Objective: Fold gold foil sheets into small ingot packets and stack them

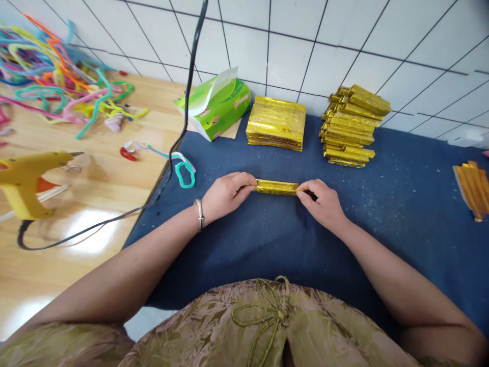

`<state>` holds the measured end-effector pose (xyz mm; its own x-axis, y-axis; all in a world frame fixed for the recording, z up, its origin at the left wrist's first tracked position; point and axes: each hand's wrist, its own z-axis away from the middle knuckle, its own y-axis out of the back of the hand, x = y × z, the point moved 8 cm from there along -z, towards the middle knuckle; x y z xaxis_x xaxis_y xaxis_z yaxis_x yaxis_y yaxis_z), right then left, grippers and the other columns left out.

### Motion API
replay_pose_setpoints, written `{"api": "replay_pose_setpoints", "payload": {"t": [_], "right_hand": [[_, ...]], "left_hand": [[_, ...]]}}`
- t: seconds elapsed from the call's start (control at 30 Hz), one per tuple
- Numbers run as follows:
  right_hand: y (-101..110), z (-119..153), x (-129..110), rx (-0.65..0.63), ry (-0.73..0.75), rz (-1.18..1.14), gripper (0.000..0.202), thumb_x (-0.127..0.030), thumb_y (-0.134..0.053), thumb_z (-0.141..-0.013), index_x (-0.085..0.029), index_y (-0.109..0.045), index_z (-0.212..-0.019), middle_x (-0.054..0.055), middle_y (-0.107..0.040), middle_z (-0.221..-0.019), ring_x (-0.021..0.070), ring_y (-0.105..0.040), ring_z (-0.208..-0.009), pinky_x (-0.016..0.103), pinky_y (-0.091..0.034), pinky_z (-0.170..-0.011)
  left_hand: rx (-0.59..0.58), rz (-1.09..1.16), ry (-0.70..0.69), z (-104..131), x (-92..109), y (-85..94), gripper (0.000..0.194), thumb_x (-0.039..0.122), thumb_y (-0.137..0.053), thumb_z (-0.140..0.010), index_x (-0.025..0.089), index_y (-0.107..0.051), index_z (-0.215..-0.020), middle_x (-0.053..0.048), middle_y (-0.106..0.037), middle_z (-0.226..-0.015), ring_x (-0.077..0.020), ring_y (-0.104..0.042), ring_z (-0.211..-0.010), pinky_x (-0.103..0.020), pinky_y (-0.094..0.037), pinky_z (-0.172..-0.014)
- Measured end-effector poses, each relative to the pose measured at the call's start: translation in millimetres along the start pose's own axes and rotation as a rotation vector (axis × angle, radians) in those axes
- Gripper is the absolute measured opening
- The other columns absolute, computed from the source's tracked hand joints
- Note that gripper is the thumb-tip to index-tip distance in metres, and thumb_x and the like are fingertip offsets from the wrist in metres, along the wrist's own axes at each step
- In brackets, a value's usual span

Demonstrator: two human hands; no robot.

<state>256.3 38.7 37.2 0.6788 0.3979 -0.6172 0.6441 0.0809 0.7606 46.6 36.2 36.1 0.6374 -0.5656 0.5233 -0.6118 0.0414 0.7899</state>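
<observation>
A narrow folded strip of gold foil paper (277, 187) lies crosswise in front of me, just over the dark blue cloth. My left hand (231, 192) pinches its left end between thumb and fingers; a silver bracelet circles that wrist. At the opposite end, my right hand (321, 201) grips the strip with thumb and fingertips. Behind it sits a flat stack of gold foil paper sheets (276, 120). Farther right rises a pile of folded gold strips (351, 125), laid loosely on one another.
A green tissue pack (225, 104) stands by the tiled wall. On the wooden table at left lie a yellow glue gun (28, 178) and tangled coloured pipe cleaners (57, 76). A black cable (191, 76) hangs in front. More gold strips (473, 188) lie at far right.
</observation>
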Motion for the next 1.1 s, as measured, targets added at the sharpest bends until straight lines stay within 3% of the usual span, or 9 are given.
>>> {"api": "replay_pose_setpoints", "payload": {"t": [0.2, 0.5, 0.83, 1.1], "right_hand": [[-2.9, -6.1, 7.7, 0.003, -0.097, 0.028, 0.012, -0.020, -0.051, -0.082, -0.023, -0.062, -0.080, -0.001, -0.061, -0.072, 0.0151, -0.056, -0.073, 0.028, -0.041, -0.071], [-10.6, -11.6, 7.7, -0.045, -0.086, 0.170, 0.012, -0.020, -0.049, -0.081, -0.022, -0.061, -0.079, -0.001, -0.061, -0.070, 0.0155, -0.053, -0.071, 0.027, -0.037, -0.067], [-12.3, -24.8, 14.1, -0.171, -0.127, 0.293, 0.013, -0.025, -0.048, -0.082, -0.022, -0.060, -0.081, 0.001, -0.065, -0.081, 0.0145, -0.056, -0.071, 0.026, -0.034, -0.062], [-12.7, -30.6, 18.0, -0.199, -0.149, 0.332, 0.011, -0.028, -0.052, -0.080, -0.023, -0.062, -0.079, 0.001, -0.066, -0.079, 0.0149, -0.056, -0.066, 0.027, -0.030, -0.055]], "left_hand": [[-0.031, -0.040, 0.143, -6.4, -5.4, -5.2, 0.012, 0.021, -0.044, -0.090, 0.017, -0.056, -0.092, 0.000, -0.063, -0.082, -0.0114, -0.058, -0.073, -0.023, -0.045, -0.070], [-0.092, -0.121, 0.154, -12.6, -7.4, -12.0, 0.018, 0.023, -0.036, -0.093, 0.018, -0.054, -0.094, -0.002, -0.061, -0.088, -0.0145, -0.058, -0.079, -0.026, -0.043, -0.073], [-0.132, -0.237, 0.207, -20.5, -13.1, -14.8, 0.016, 0.024, -0.038, -0.093, 0.018, -0.053, -0.095, -0.004, -0.061, -0.091, -0.0164, -0.060, -0.084, -0.026, -0.045, -0.073], [-0.079, -0.300, 0.189, -19.5, -11.1, -13.4, 0.014, 0.026, -0.043, -0.092, 0.019, -0.055, -0.090, -0.005, -0.057, -0.091, -0.0160, -0.058, -0.078, -0.026, -0.044, -0.065]]}}
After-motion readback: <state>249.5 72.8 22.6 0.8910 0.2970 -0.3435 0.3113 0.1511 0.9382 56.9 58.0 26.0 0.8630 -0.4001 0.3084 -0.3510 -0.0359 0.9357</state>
